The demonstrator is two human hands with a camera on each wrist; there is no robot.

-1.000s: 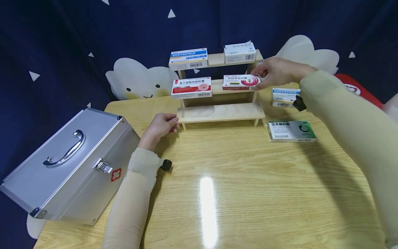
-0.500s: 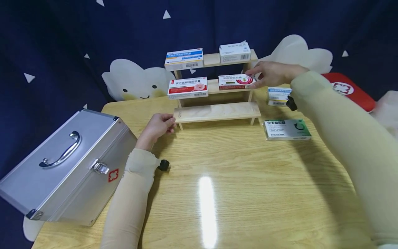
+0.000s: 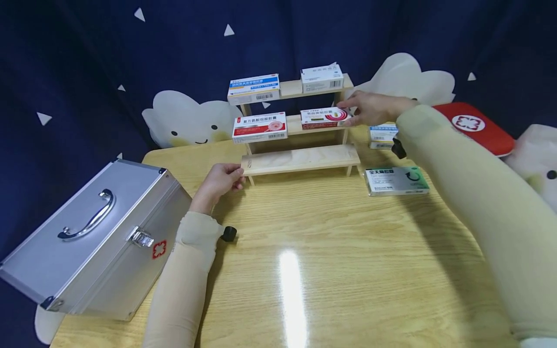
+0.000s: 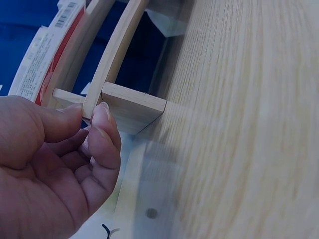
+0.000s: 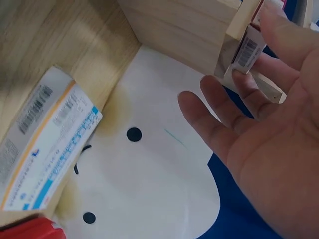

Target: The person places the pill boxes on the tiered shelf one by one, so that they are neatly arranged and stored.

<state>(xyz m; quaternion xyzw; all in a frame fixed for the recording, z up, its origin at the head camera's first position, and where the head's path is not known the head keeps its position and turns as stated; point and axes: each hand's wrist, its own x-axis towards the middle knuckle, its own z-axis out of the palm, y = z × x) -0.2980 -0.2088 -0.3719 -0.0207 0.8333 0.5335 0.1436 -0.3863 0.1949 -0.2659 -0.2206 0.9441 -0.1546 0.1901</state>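
In the head view my left hand (image 3: 219,186) pinches the left end of the lowest tier of a three-tier wooden display shelf (image 3: 300,160). Its thumb and fingertips meet on the board's edge in the left wrist view. My right hand (image 3: 375,108) holds the right end of a white-and-red medicine box (image 3: 319,118) on the middle tier. Thumb and index finger lie on either side of that box; the other fingers are spread. A red-and-white medicine box (image 3: 259,127) lies to its left. On the top tier are a blue-and-white box (image 3: 254,89) and a white box (image 3: 322,79).
A silver case (image 3: 109,237) stands at the left of the wooden table (image 3: 248,285). Right of the shelf lie a green-and-silver medicine box (image 3: 396,181) and another blue-and-white box (image 5: 52,144). Behind my right forearm is a red pouch (image 3: 478,126). A dark blue curtain (image 3: 278,34) hangs behind.
The head view has shifted slightly, bringing more of the red pouch into sight. Both hands stay at the shelf, with the right still at the end of the white-and-red medicine box.
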